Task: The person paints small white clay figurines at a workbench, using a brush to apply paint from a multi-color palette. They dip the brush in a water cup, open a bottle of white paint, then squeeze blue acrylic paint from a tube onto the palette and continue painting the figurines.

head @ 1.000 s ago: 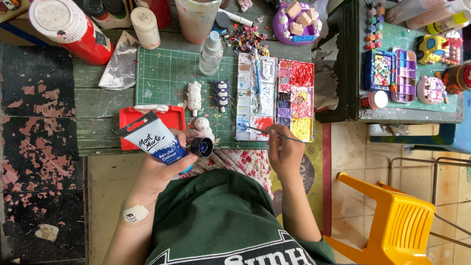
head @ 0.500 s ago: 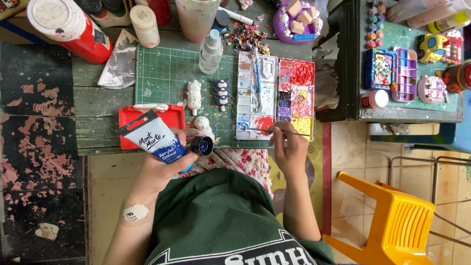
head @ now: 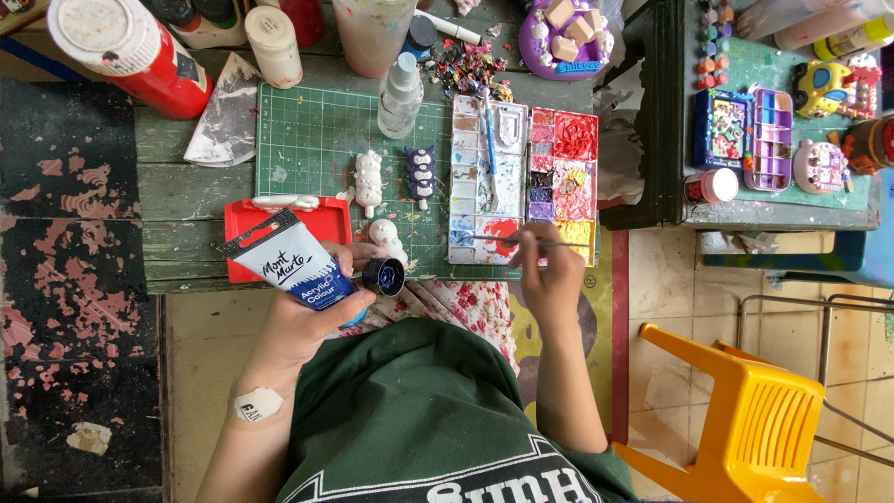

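A: Paint tube (head: pixel 296 265), white and blue (head view): left hand (head: pixel 312 312) wrapped round it, dark cap (head: pixel 383 276) alongside, above the bench (head: pixel 186 200) edge.

B: Right hand (head: pixel 549 270) pinches a brush (head: pixel 521 242) at the palette (head: pixel 486 177); white figurines (head: pixel 370 179) unpainted.

1 paint tube (head: pixel 293 267) | 1 brush (head: pixel 521 241) | 3 figurines (head: pixel 369 179) | 2 palettes (head: pixel 486 177)

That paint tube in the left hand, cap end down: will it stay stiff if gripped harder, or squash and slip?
The paint tube looks like soft plastic with a flat crimped tail, so it would probably squash rather than stay stiff. The left hand wraps its lower part near the dark cap, so a harder squeeze may push paint toward that end. Its glossy skin might slip.
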Action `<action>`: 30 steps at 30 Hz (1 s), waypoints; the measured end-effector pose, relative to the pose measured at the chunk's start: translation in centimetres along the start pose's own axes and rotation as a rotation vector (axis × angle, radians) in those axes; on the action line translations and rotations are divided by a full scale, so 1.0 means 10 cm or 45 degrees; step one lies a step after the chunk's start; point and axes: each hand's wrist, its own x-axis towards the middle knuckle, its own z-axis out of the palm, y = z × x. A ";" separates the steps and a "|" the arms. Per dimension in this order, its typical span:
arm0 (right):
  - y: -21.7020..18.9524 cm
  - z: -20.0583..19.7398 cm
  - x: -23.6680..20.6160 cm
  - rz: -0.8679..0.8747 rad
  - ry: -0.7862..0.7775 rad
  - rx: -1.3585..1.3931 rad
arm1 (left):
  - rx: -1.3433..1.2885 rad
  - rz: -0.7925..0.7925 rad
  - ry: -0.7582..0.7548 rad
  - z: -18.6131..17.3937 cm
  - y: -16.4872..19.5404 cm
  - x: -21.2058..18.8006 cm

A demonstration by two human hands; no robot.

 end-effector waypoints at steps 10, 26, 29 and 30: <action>-0.03 0.00 0.00 -0.045 0.005 -0.084 | 0.033 -0.004 0.031 0.01 0.00 -0.01; -0.05 -0.04 0.05 -0.127 -0.099 -0.257 | -0.005 0.027 -0.022 0.01 -0.02 0.01; -0.09 -0.04 0.07 -0.096 -0.030 -0.182 | -0.021 0.049 -0.039 0.01 -0.03 0.00; -0.11 -0.03 0.07 -0.148 -0.065 -0.202 | -0.017 0.027 -0.027 0.01 -0.03 -0.01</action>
